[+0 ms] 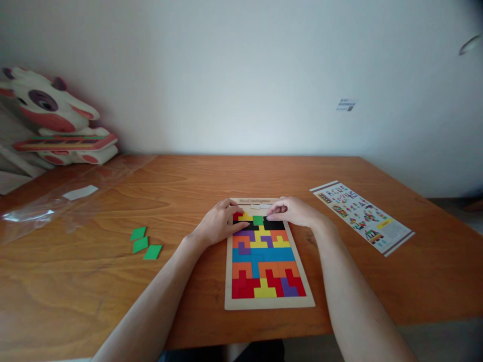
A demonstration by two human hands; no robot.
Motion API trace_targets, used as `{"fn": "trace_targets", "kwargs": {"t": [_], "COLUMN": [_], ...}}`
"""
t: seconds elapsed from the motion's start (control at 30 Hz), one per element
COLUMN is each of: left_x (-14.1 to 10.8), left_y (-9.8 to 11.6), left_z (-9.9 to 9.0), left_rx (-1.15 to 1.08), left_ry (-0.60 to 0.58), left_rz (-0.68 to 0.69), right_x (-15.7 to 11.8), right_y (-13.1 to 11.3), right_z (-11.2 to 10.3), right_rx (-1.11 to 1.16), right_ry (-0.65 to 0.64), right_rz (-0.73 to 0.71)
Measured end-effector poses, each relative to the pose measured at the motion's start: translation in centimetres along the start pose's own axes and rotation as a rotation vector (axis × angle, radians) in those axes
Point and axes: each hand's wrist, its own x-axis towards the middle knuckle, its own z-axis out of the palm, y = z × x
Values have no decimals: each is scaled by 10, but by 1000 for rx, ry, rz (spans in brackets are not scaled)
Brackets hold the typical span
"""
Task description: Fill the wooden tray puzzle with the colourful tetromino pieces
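A wooden block puzzle board [269, 302] lies on the table in front of me, its tray mostly filled with red, orange, blue, purple, yellow and black pieces. One green square piece [258, 220] sits near the top, between the black pieces. My left hand [219, 221] rests at the board's upper left, thumb and fingers apart, touching the red and black pieces there. Over the upper right, my right hand [290, 210] has its fingers drawn together beside a black piece [274, 225]; whatever is between them is hidden. Small pale strips [260, 206] show near its fingertips.
Three green square pieces [141, 245] lie to the left on the table. A printed pattern sheet [362, 216] is at the right. Clear plastic wrapping [68, 196] spreads at the far left, below a cow-shaped toy keyboard [64, 123]. The wall stands behind the table.
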Motion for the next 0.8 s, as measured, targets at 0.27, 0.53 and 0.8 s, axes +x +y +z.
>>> {"fn": "trace_targets", "kwargs": {"t": [0.27, 0.53, 0.8], "left_x": [0, 0, 1], "left_y": [-1, 0, 1], "left_z": [1, -1, -2], "left_rx": [-11, -4, -34], "left_ry": [-11, -18, -18], "left_rz": [-4, -38, -69], "right_x": [2, 3, 2], "right_y": [-3, -3, -2], "right_z": [0, 3, 3], "right_rx": [-15, 59, 80], "right_ry": [-66, -55, 45], "right_rz": [29, -13, 26]}}
